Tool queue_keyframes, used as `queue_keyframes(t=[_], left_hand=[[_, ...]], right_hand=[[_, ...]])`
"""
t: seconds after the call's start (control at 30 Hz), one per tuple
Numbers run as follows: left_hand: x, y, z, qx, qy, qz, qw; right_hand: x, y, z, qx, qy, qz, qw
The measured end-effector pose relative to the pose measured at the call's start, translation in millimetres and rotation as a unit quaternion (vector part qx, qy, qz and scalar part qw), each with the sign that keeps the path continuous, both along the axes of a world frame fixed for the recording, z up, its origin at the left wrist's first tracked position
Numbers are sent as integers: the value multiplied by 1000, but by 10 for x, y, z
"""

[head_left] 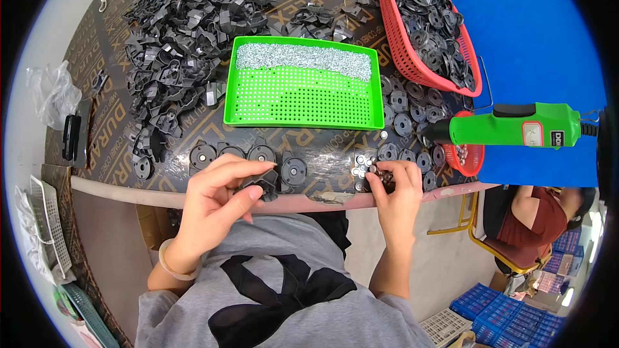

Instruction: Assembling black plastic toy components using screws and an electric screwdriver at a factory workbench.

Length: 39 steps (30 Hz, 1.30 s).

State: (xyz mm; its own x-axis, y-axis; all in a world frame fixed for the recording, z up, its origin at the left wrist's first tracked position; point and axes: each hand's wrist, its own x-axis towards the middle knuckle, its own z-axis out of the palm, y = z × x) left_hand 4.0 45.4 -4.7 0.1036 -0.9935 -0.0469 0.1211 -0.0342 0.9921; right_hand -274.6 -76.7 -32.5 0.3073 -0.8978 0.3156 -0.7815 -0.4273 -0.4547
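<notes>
My left hand [216,203] is closed on a black plastic part [269,184], pinched between thumb and fingers at the table's front edge. Just beyond it, several round black discs [295,171] lie in a row. To the right, my right hand [398,187] is closed, with thumb and fingertips pinching what looks like a small round metal piece [373,169]. Its fingers partly cover a dark item beneath. Beside those fingertips lies a small cluster of silver metal pieces [361,165]. More black discs [403,124] lie past the right hand.
A green perforated tray [303,122] holds small silver screws along its far side. Black plastic parts [187,32] are heaped at the far left. A red basket [401,51] of discs, a small red basket [469,171] and a green electric screwdriver [516,127] are at right. Someone [535,219] sits beyond.
</notes>
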Motion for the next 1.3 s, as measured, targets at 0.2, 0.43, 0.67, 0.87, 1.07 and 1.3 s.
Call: queue_keyframes(t=[0.2, 0.43, 0.67, 0.87, 1.07, 1.3], left_hand=[[-142, 1, 60, 44, 85, 46, 994], [-195, -15, 107, 94, 118, 29, 988], [-359, -124, 0, 36, 132, 4, 991], [-376, -142, -122, -9, 20, -59, 998], [-397, -138, -63, 38, 67, -104, 992], [-442, -125, -91, 22, 113, -68, 991]], right_hand=[[-8, -7, -36, -7, 12, 10, 1000], [-100, 71, -25, 152, -224, -40, 962], [29, 198, 97, 207, -372, -46, 904], [335, 350, 197, 131, -311, 136, 931], [587, 336, 289, -57, -186, 217, 957], [539, 336, 336, -70, -144, 236, 958]])
